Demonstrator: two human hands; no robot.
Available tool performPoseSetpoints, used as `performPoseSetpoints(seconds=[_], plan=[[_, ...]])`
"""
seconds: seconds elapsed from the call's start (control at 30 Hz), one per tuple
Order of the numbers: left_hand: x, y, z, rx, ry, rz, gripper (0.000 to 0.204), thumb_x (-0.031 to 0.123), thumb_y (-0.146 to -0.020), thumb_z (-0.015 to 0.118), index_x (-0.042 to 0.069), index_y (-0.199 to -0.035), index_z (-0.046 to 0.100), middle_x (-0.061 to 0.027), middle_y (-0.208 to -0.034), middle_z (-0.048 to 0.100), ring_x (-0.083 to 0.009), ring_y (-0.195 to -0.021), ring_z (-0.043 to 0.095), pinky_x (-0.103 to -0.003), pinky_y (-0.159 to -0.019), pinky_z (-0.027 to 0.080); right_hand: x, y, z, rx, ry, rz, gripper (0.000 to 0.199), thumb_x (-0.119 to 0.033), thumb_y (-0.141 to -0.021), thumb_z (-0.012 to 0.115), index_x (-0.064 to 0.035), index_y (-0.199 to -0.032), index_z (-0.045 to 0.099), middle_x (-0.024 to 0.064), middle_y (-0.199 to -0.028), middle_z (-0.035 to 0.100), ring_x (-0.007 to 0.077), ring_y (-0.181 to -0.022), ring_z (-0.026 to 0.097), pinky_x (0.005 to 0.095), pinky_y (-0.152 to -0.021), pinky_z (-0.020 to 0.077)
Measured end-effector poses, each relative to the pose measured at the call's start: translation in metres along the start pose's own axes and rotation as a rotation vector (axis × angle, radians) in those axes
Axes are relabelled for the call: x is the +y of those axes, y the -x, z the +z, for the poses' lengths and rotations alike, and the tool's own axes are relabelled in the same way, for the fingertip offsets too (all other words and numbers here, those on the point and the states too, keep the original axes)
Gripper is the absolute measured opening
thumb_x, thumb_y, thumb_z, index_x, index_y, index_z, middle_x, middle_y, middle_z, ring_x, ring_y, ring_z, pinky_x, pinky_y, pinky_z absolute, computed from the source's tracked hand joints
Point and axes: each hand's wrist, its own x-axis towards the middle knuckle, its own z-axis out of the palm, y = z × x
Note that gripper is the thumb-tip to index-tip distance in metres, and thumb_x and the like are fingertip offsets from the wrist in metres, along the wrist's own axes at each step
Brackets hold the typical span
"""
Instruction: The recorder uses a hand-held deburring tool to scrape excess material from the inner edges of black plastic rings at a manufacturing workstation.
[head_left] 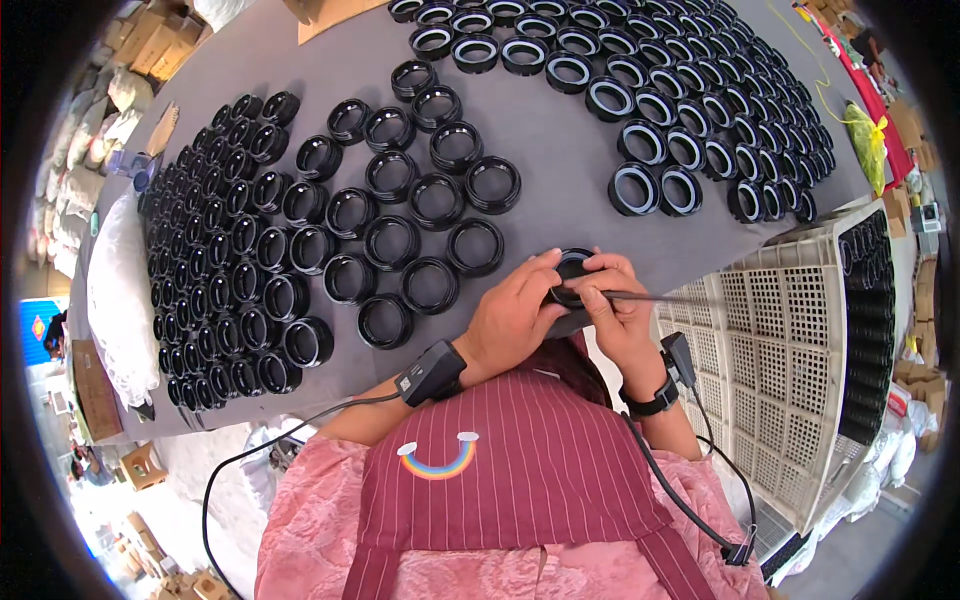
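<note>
Close in front of my apron, my left hand has its fingers curled round the left side of a black ring. On the ring's right side, my right hand also presses its fingers against it. A thin dark rod-like tool is pinched in that right hand and sticks out to the right; its working tip is hidden by the fingers and ring. Just left of my left hand stand loose glossy black rings. Farther right on the table are black rings with a pale inner band.
Black rings crowd the left of the grey table, beside a white bag. A beige plastic crate stands at the right edge, with stacked black parts behind it. Cables hang from both wrist devices.
</note>
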Motion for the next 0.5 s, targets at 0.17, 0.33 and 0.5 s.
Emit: performPoseSetpoints(seconds=[0.17,0.33,0.5], plan=[[0.001,0.0,0.004,-0.016,0.055,-0.057,0.05,0.007,-0.082,0.075,-0.002,-0.124,0.05,-0.0247,-0.141,0.052,-0.0434,-0.127,0.053,-0.046,-0.104,0.047,0.012,0.011,0.0,0.102,-0.253,0.18,0.018,-0.012,-0.1,0.058,-0.0015,-0.093,0.071,0.0129,-0.108,0.068,0.0231,-0.099,0.063,0.0426,-0.102,0.0468],[0.01,-0.014,0.005,0.108,0.181,0.054,0.058,0.006,-0.079,0.076,-0.001,-0.129,0.047,-0.0254,-0.144,0.05,-0.0416,-0.129,0.052,-0.047,-0.107,0.042,0.011,0.016,0.017,0.309,-1.015,0.399,0.018,-0.019,-0.103,0.058,-0.0014,-0.102,0.063,0.0169,-0.112,0.067,0.0205,-0.098,0.066,0.0366,-0.085,0.0525],[0.014,-0.042,-0.006,0.084,-0.133,0.118,0.059,0.009,-0.075,0.078,0.0,-0.127,0.052,-0.0249,-0.145,0.048,-0.0403,-0.119,0.055,-0.045,-0.101,0.046,0.02,-0.001,-0.012,0.38,-0.872,0.323,0.017,-0.016,-0.103,0.059,-0.0004,-0.101,0.064,0.0146,-0.104,0.069,0.02,-0.096,0.065,0.0359,-0.086,0.0521]])
